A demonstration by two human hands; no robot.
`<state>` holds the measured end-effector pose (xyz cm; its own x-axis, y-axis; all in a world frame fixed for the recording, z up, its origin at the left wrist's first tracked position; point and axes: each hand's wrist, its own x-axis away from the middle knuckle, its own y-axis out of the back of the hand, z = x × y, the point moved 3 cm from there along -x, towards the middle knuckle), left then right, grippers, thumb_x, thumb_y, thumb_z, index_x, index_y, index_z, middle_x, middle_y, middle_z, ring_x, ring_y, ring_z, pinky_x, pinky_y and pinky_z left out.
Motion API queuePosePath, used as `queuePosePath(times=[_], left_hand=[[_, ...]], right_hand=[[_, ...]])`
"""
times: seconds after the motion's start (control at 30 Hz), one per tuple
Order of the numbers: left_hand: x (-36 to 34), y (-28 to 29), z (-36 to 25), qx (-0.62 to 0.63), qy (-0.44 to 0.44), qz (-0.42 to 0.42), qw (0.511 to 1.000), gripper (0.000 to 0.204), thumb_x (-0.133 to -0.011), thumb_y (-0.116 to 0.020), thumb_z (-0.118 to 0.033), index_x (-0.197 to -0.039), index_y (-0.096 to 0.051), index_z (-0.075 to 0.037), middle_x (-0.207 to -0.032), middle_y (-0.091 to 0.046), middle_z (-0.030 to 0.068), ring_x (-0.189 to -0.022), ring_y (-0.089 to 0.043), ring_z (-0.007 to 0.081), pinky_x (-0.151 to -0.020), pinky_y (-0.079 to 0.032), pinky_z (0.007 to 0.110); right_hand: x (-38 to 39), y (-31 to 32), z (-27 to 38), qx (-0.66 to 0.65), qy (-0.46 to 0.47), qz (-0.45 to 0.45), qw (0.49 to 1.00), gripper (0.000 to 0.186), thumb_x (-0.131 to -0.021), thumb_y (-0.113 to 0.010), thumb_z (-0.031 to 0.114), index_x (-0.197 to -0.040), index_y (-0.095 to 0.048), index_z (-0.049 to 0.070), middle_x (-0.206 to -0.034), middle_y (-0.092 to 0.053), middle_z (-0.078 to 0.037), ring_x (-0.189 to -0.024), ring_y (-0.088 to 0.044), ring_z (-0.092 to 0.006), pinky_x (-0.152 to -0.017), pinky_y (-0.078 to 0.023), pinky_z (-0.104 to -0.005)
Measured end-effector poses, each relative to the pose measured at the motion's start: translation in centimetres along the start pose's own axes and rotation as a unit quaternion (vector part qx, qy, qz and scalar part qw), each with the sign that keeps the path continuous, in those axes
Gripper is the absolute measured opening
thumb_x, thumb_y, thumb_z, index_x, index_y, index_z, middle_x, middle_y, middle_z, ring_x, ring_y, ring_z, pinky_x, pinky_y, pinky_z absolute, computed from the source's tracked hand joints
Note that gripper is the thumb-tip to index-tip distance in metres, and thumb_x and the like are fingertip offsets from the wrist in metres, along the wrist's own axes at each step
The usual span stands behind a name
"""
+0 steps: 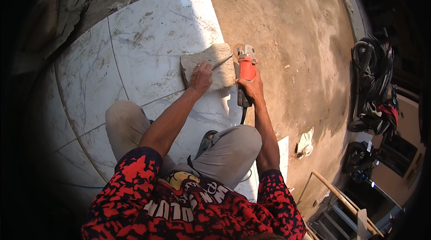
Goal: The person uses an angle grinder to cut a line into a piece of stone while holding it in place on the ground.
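Note:
My right hand (pixel 252 86) is closed round the body of a red angle grinder (pixel 247 67), whose round disc (pixel 237 50) is at its far end. A black cord runs from the grinder's near end back toward my knee. In my left hand (pixel 200 77) a thin metal rod (pixel 222 63) is gripped, its tip reaching to the edge of the disc; whether they touch I cannot tell. Beneath that hand lies a rough, pale stone-like block (pixel 220 78), resting on white marbled tiles (pixel 152 29). The grinder is at the block's right side.
Brown bare ground (pixel 287 38) stretches to the right of the tiles. A crumpled white cloth-like thing (pixel 305 143) lies on it, and wooden poles (pixel 343 197) are at lower right. Motorbikes (pixel 370 119) stand along the right side. My bent knees (pixel 238 148) are close behind the block.

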<state>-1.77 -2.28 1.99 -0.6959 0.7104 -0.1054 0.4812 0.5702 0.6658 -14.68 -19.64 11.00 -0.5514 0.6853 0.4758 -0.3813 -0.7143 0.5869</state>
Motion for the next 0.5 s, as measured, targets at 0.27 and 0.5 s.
queuePosePath(times=[0.27, 0.5], left_hand=[[0.1, -0.1, 0.3, -0.004, 0.000, -0.002, 1.000, 0.009, -0.086, -0.059, -0.006, -0.095, -0.060, -0.004, -0.098, -0.055, 0.0168, -0.099, -0.056, 0.0382, -0.086, -0.047, 0.049], [-0.1, -0.2, 0.0, 0.000, -0.002, 0.000, 1.000, 0.008, -0.087, -0.059, -0.007, -0.094, -0.059, -0.004, -0.098, -0.055, 0.0169, -0.098, -0.057, 0.0381, -0.085, -0.047, 0.049]], right_hand=[[0.8, -0.4, 0.4, 0.021, 0.040, -0.021, 0.999, 0.093, -0.062, -0.081, 0.024, -0.143, -0.040, 0.005, -0.124, -0.064, -0.022, -0.112, -0.064, -0.0349, -0.095, -0.051, -0.0420], [-0.5, 0.4, -0.4, 0.010, 0.005, -0.006, 1.000, 0.095, -0.062, -0.081, 0.024, -0.145, -0.039, 0.005, -0.125, -0.062, -0.022, -0.114, -0.063, -0.0354, -0.095, -0.051, -0.0420]])
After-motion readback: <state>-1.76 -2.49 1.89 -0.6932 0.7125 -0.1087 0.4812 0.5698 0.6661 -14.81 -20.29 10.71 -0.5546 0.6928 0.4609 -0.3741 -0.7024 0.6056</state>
